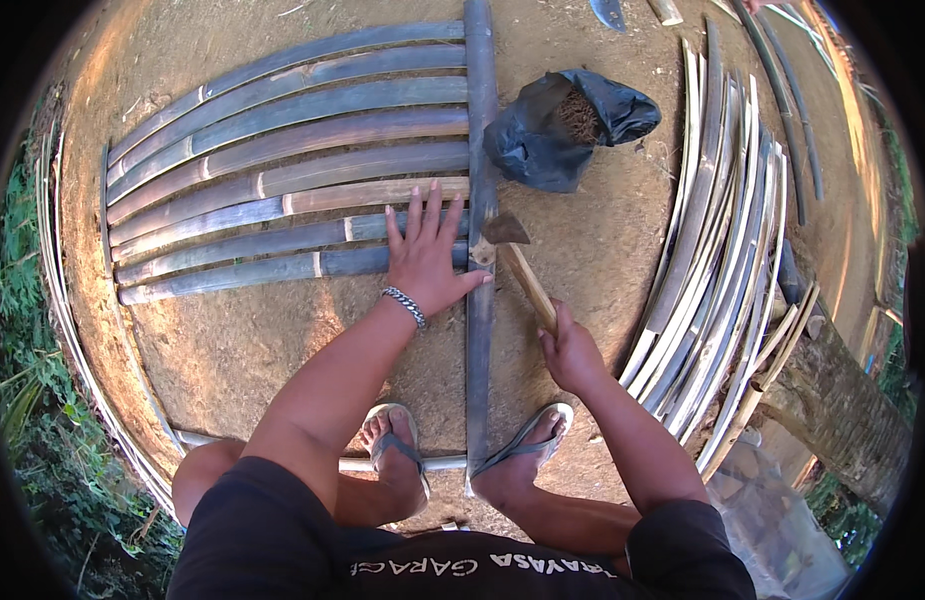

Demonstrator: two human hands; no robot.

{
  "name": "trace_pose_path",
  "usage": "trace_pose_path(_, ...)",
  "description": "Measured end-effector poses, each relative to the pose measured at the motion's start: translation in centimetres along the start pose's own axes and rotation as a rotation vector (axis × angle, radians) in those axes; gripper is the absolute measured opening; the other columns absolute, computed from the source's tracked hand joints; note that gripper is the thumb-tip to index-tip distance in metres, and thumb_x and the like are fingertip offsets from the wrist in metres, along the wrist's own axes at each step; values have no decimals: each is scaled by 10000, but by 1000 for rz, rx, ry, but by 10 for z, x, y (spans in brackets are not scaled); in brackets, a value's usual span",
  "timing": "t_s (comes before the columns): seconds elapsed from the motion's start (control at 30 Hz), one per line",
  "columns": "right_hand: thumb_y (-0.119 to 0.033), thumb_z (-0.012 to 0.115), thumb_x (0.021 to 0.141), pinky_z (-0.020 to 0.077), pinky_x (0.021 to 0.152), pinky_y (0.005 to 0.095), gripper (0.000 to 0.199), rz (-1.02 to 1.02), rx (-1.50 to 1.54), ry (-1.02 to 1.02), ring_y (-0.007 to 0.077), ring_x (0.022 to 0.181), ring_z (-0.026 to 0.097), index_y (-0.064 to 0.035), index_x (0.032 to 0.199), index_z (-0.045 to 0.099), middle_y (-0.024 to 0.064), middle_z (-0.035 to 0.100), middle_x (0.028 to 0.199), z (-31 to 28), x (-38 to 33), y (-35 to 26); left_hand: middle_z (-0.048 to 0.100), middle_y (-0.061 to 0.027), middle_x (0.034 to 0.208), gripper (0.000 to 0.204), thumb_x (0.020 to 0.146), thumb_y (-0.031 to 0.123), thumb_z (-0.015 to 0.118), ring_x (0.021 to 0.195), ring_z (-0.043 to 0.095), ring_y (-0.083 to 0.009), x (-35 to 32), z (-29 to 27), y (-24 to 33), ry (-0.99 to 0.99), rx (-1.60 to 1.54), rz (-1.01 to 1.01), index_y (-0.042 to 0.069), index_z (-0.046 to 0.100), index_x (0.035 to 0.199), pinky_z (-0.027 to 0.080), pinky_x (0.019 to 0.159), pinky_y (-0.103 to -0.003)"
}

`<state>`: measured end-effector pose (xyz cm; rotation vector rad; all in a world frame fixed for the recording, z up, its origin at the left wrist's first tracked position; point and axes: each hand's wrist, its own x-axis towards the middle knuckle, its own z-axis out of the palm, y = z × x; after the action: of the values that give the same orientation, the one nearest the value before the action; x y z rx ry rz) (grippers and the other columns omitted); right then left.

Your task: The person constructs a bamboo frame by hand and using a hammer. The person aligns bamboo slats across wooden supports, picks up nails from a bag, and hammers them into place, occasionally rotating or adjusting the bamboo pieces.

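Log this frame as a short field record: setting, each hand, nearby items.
setting: bare dirt ground, outdoors
left hand: flat, fingers spread, pressing on the laid bamboo slats
right hand: gripping the wooden handle of a hammer
hammer head: at the upright cross slat
nearby: black plastic bag; pile of loose slats on the right
feet: in sandals

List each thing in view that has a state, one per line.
Left hand: open, flat on the bamboo slats.
Right hand: closed around the hammer handle.
Hammer: head resting at the crosswise bamboo strip.
Black plastic bag: open, crumpled on the ground.
Loose slat pile: lying unfastened at right.
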<state>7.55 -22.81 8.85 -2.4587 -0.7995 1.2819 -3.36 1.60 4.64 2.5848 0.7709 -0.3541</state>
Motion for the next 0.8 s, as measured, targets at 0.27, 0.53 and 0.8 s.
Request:
trace_pose_path(0.27,-219,607,1017,544,796,534,464,-106,42,124,474,933,687,-134,1440,434,266,696,1026,-15,-21,5,37,-180,1741,1077,771,759,708,1599,-20,-426,1,1,-4,13,4,54,339,254,1652,-30,1227,-678)
trace_pose_path(0.53,-199,622,1004,546,792,530,459,-141,-70,62,466,929,687,-131,1426,452,259,693,1049,-14,-18,16,43,-138,1747,1046,766,821,654,1603,-11,-405,13,-7,-15,-21,61,158,409,250,1638,-32,1220,-702)
trace_pose_path(0.8,-170,629,995,553,793,526,469,-313,78,298,468,922,690,-111,1426,454,255,698,1053,-16,-26,6,69,-125,1746,1118,710,862,666,1601,31,-398,14,-12,-19,-37,134,199,408,242,1639,14,1219,-718)
